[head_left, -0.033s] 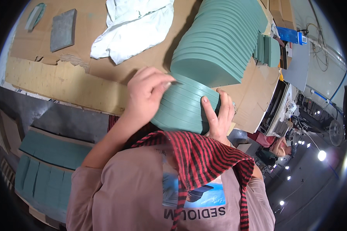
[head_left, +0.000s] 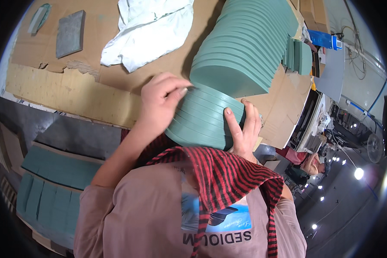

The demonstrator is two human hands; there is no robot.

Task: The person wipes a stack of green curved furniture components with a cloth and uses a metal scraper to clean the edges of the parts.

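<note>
A stack of green curved slabs [head_left: 206,115] stands on edge at the table's front, close against my body. My right hand [head_left: 244,129] grips the right end of this stack, thumb on the upper face and fingers over the far side. At the stack's left far corner my left hand [head_left: 161,101] is closed in a pinch. Whatever is between those fingertips, if anything, is too small to make out. Directly beyond lies a long row of similar green slabs [head_left: 241,47], leaning one on another.
A crumpled white cloth [head_left: 152,32] and a flat grey block [head_left: 70,34] lie on the cardboard-covered table [head_left: 34,79]. Smaller green pieces [head_left: 305,58] stand at the right. More green slabs [head_left: 47,198] are stacked low at the left. Another person [head_left: 311,163] sits farther off, right.
My left hand has shifted slightly to the left, its fingertips still by the stack's corner. My right hand stays where it was on the stack.
</note>
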